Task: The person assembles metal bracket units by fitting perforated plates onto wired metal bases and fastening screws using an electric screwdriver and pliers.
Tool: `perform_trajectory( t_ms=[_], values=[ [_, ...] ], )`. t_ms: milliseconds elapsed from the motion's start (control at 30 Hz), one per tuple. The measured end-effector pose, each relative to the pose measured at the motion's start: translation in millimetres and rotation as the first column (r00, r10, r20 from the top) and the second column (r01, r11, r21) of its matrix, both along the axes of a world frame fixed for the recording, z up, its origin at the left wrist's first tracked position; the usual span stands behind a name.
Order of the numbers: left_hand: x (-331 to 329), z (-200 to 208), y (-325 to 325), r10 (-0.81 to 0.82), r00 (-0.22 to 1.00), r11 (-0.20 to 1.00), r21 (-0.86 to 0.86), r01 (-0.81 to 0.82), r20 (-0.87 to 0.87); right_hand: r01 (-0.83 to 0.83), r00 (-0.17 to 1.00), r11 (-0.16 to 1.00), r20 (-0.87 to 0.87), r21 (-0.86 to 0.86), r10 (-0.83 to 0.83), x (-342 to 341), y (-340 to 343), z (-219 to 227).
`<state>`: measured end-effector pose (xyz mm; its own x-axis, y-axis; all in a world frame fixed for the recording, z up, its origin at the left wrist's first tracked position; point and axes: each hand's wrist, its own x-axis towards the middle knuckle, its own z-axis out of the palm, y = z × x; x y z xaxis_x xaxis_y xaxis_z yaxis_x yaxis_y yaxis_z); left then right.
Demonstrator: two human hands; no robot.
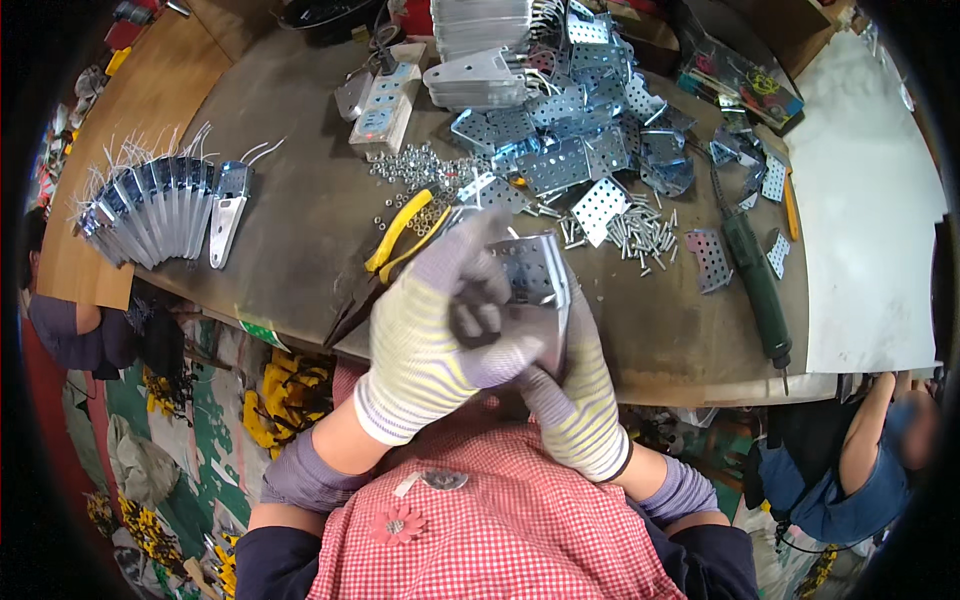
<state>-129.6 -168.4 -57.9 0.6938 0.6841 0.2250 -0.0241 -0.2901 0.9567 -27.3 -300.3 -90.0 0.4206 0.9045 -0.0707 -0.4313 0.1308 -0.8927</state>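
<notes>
My right hand, in a striped knit glove, grips a shiny metal bracket with a perforated plate at the table's near edge, in front of my chest. Just left of the bracket is my gloved left hand, its fingers curled and smeared by motion, the thumb reaching toward the bracket's lower part. Whatever those fingers hold is hidden. Beyond the left hand lie yellow-handled pliers. Small nuts are heaped past the pliers, and loose screws lie to the right, beside a pile of perforated plates.
A green electric screwdriver lies at right near an orange-handled tool. Finished-looking metal pieces with wires fan out at left. Behind stand a power strip and stacked metal parts. Another person sits at the right edge.
</notes>
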Motion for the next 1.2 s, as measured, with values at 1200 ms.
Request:
perform_trajectory(
  t_ms=[1200],
  values=[
    [12, -40, 7, 0.042, 0.991, 0.935, 0.355, 0.006, -0.127, 0.390, 0.692, 0.875, -0.718, 0.285, -0.074, 110, -12, -24]
  ],
)
